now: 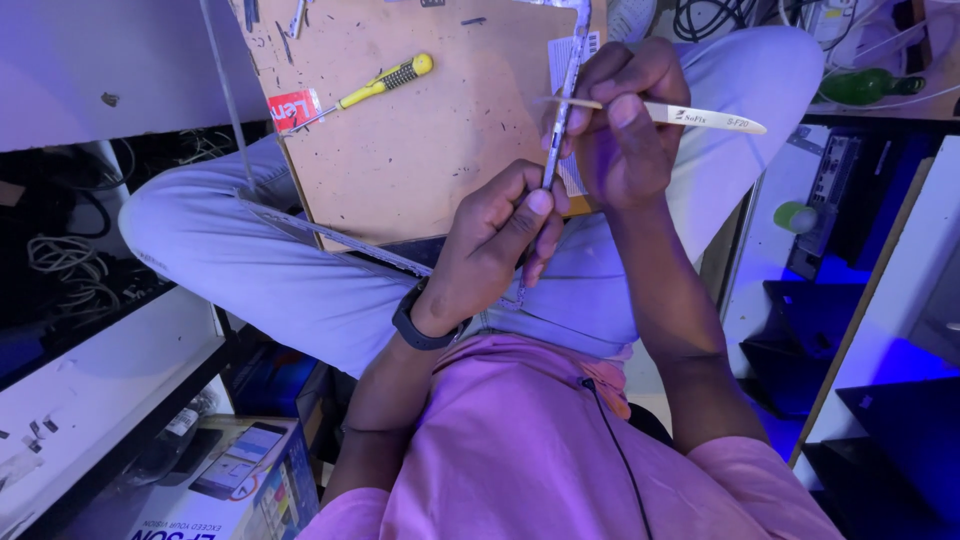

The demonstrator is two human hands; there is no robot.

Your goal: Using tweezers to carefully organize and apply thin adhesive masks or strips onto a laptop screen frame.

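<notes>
My left hand (497, 240) grips the lower part of a thin silver metal frame strip (566, 95) that stands edge-on over my lap. My right hand (628, 125) holds a flat white plastic pry tool (700, 117), its narrow tip pressed against the strip near the upper part. Both hands sit close together above a brown wooden board (410, 120) resting on my crossed legs in light jeans. A black band is on my left wrist.
A yellow-handled screwdriver (385, 82) and a red sticker (293, 107) lie on the board. Another thin metal strip (330, 235) runs along the board's near edge. White shelves, cables and a printed box (230, 490) are at left; dark equipment and a green bottle (865, 86) at right.
</notes>
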